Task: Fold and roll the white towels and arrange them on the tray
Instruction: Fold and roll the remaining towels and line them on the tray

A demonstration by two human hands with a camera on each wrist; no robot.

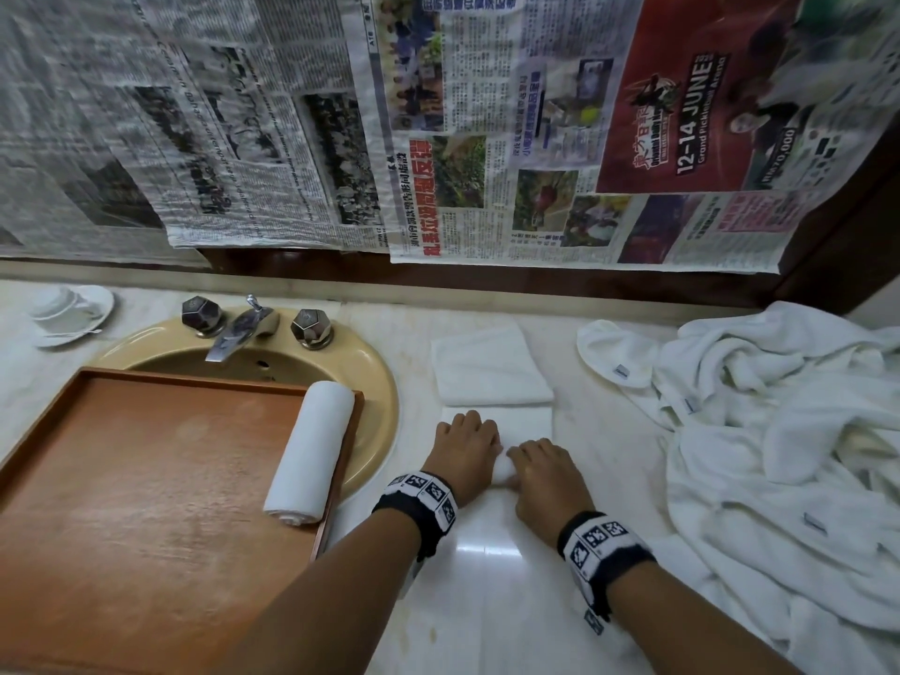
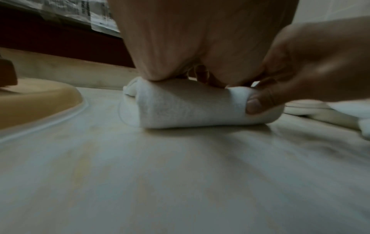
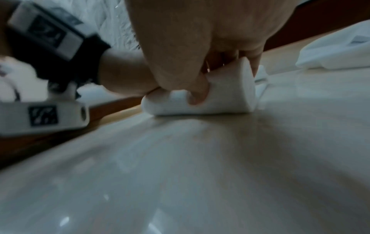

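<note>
Both hands on half-rolled towel on countertop, right of sink. Left hand and right hand curl around the roll, thumbs pressing its near side. Finished roll lies on tray.

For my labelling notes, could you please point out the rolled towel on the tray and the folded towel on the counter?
rolled towel [image 1: 311, 450], head view, middle of the roll.
folded towel [image 1: 489, 370], head view, centre of its top face.

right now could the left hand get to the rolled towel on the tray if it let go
Probably yes. The left hand is busy on the half-rolled towel, but the rolled towel lies on the tray's near-right edge, with nothing visible between them.
</note>
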